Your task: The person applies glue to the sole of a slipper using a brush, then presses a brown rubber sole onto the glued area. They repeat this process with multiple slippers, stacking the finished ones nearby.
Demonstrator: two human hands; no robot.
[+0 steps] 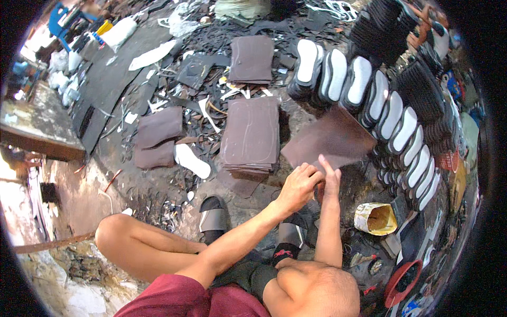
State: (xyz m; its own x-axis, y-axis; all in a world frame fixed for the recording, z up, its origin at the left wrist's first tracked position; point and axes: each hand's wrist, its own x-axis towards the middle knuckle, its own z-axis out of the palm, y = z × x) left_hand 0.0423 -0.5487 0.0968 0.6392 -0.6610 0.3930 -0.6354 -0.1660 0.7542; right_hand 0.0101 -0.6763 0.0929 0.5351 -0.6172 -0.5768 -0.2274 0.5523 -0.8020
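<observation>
My left hand (299,186) and my right hand (330,177) are together at the near edge of a dark brown sheet (327,140), which is lifted and tilted above the floor. Both hands grip that edge, the right index finger pointing up along it. To the left of the sheet lies a stack of the same brown sheets (251,136). My forearms come up from below, over my knees and my feet in grey slide sandals (213,215).
More brown sheet stacks (252,59) (157,136) lie on the scrap-strewn floor. Rows of black-and-white shoe soles (369,95) curve along the right. A loose white sole (192,160) lies left of the big stack. A yellow can (376,218) and a red ring (402,280) sit at the lower right.
</observation>
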